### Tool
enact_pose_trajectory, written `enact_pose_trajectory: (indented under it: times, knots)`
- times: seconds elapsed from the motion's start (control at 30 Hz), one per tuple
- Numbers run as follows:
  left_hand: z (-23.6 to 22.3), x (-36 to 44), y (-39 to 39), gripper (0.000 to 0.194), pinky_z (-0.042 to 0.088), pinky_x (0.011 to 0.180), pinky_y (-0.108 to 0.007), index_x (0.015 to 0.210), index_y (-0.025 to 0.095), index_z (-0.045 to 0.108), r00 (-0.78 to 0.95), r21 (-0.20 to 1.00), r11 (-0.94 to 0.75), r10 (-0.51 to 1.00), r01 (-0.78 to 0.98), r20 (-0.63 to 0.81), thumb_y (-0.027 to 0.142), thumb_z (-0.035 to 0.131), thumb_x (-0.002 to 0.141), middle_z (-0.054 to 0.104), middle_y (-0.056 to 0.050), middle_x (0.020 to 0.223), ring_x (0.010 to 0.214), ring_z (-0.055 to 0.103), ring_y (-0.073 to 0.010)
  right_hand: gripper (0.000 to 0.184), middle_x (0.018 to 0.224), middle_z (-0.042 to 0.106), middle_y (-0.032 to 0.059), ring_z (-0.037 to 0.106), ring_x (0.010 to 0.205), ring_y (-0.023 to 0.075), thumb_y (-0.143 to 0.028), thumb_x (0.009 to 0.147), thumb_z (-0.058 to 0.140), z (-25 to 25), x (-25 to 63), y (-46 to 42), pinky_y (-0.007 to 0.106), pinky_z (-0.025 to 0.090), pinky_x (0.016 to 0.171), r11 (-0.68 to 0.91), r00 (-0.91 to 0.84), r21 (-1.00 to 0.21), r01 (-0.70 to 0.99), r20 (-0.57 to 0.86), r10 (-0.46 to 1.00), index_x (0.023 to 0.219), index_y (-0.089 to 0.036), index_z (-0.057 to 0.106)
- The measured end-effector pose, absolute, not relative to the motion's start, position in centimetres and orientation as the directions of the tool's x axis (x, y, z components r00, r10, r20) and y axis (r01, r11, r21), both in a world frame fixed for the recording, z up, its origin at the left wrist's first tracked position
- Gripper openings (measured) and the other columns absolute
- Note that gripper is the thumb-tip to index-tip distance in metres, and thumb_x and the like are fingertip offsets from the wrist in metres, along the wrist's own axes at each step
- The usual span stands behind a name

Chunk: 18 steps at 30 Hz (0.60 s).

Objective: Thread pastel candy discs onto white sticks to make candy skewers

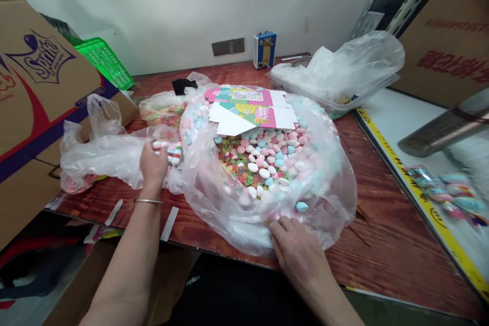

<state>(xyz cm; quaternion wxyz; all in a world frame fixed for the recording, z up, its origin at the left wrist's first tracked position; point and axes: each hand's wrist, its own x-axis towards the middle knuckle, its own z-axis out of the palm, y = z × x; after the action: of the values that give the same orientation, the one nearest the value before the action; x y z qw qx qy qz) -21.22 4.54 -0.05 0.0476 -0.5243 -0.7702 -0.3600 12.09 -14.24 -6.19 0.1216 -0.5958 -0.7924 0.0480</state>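
Observation:
My left hand point(153, 164) is curled at the mouth of a smaller clear plastic bag, beside striped candies point(174, 154); its fingertips are partly hidden, and what they grip cannot be made out. With fingers bent together, my right hand point(300, 247) grips the near edge of a large clear plastic bag point(244, 234). Inside that bag lie pink, white and blue oval candies point(265, 163) and small coloured ring candies point(240, 173). A flat, unfolded printed carton point(250, 109) rests across the back of the large bag.
A Sprite cardboard box point(46, 91) and a green basket point(105, 63) stand at left. Behind the large bag is a blue box-shaped device point(264, 50). A plastic-lined tub point(332, 81), steel flask point(439, 130) and wrapped candies point(454, 191) are at right.

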Motion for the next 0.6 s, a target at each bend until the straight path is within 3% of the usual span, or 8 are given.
enact_pose_trajectory:
  times: [0.17,0.3,0.4,0.5,0.6]
  knots:
    - [-3.7,-20.9,5.2,0.042,0.043,0.094,-0.042,0.122,0.012,0.056,-0.329,0.293,0.213,0.836,0.932,0.439,0.025,0.055,0.082,0.060,-0.016,0.111,0.109,0.054,-0.0301,0.018,0.075,0.063,0.0012,0.059,0.068,0.0164,-0.015,0.087,0.052,-6.6,12.5,-14.9,0.029,0.034,0.065,0.296,-0.260,-0.275,0.915,0.160,0.952,0.073,-0.022,0.060]
    - [-3.6,-21.1,6.0,0.041,0.042,0.096,-0.041,0.120,0.014,0.057,-0.349,0.364,0.179,0.803,0.914,0.483,0.026,0.056,0.080,0.061,-0.014,0.111,0.110,0.053,-0.0289,0.017,0.069,0.063,-0.0014,0.061,0.060,0.0144,-0.016,0.090,0.047,-6.7,12.9,-15.3,0.027,0.031,0.055,0.257,-0.228,-0.285,0.924,0.131,0.965,0.079,-0.022,0.059]
    - [-3.5,-20.8,6.5,0.038,0.041,0.098,-0.043,0.114,0.014,0.060,-0.310,0.388,0.127,0.835,0.913,0.454,0.027,0.058,0.078,0.062,-0.015,0.109,0.109,0.054,-0.0305,0.013,0.070,0.064,-0.0007,0.061,0.055,0.0150,-0.013,0.085,0.051,-6.4,11.8,-15.2,0.028,0.027,0.048,0.261,-0.252,-0.167,0.951,0.068,0.965,0.081,-0.022,0.060]
    - [-3.4,-20.2,6.2,0.039,0.041,0.099,-0.044,0.116,0.013,0.060,-0.290,0.399,0.098,0.841,0.912,0.457,0.027,0.057,0.079,0.063,-0.016,0.111,0.110,0.055,-0.0307,0.023,0.075,0.064,0.0016,0.061,0.057,0.0160,-0.005,0.079,0.053,-6.0,10.7,-14.9,0.028,0.028,0.048,0.221,-0.219,-0.014,0.975,0.088,0.972,0.089,-0.023,0.063]
    - [-2.8,-20.0,5.0,0.040,0.040,0.101,-0.042,0.117,0.014,0.060,-0.371,0.507,0.069,0.767,0.859,0.524,0.030,0.057,0.081,0.062,-0.014,0.116,0.112,0.055,-0.0277,0.025,0.075,0.062,0.0026,0.061,0.061,0.0155,-0.002,0.078,0.051,-6.1,11.1,-14.9,0.027,0.032,0.050,0.238,-0.238,0.013,0.971,0.139,0.961,0.085,-0.023,0.064]
